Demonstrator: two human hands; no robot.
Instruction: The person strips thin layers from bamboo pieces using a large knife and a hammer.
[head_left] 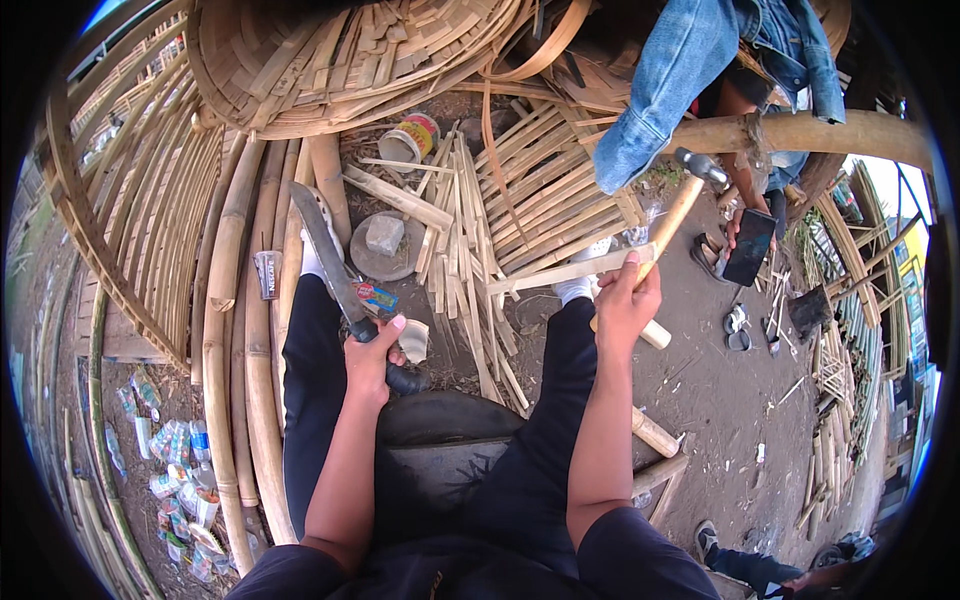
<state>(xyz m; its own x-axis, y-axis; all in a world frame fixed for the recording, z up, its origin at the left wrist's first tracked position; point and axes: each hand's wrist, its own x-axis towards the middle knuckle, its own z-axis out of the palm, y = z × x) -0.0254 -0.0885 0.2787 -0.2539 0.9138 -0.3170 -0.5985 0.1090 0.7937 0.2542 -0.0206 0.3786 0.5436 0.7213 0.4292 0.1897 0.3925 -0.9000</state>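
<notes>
I take the flat round stone disc (388, 250) on the ground as my landmark; a small grey block lies on top of it.

My left hand (372, 352) is just below this disc, toward me. It is clenched around the black handle of a long knife (322, 250). The blade goes up and to the left, past the left edge of the disc, with the point far from my body. I judge it is held like this so the edge stays away from my legs.

My right hand (627, 302) is well to the right of the disc. It grasps two things together: the wooden handle of a hammer (682, 205) and a flat bamboo strip (570, 271). The hammer head is up and to the right, near the thick bamboo pole (850, 132). The strip runs almost level from the hand back toward the disc, over the pile of split bamboo slats (470, 250). It seems the fingers press the strip against the handle, but the view is not sharp enough to be sure.

Both forearms come from the lower edge and are nearly straight, with the wrists lifted above my knees.

To the upper right of the disc, another person in a denim jacket (690, 70) holds a phone (750, 246).
</notes>
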